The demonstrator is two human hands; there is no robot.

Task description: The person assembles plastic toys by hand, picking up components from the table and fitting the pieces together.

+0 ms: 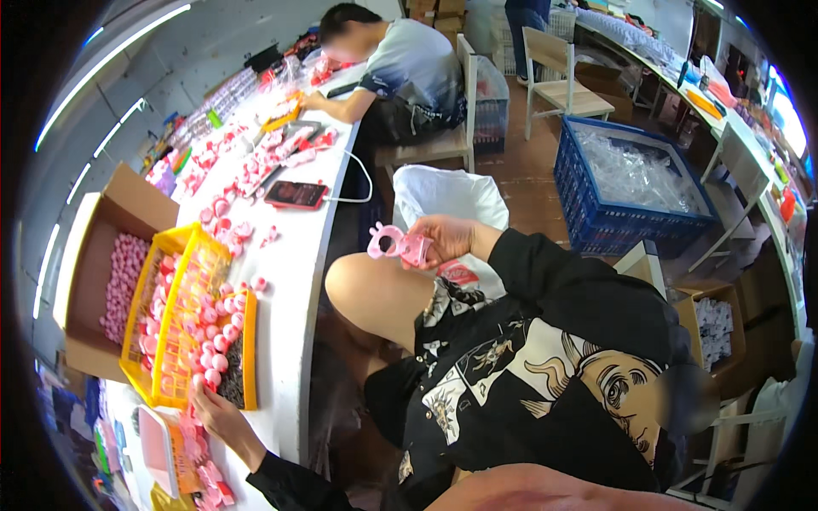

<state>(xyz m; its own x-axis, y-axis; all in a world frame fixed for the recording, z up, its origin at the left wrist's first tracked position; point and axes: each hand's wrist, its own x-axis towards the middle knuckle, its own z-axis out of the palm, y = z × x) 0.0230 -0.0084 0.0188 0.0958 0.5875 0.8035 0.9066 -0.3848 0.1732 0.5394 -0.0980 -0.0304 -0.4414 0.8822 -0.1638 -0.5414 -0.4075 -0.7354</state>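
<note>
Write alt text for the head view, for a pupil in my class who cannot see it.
The right hand holds a pink, eared piece while the left hand is at pink balls beside a yellow basket on a white table. A co-worker sits further along.

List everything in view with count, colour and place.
Near table: one, white, left
Basket: one, yellow, on table
Balls: many, pink, in and beside basket
Tray: one, yellow, right of basket
Cardboard box: one, brown, left of basket
Phone: one, black and red, on table
Large crate: one, blue, upper right
Chairs: several, pale, around room
Seated person: one, grey-blue shirt, at table
Eared piece: one, pink, held at centre
Left grip: one, black sleeve, by basket
Right grip: one, black sleeve, at centre
</note>
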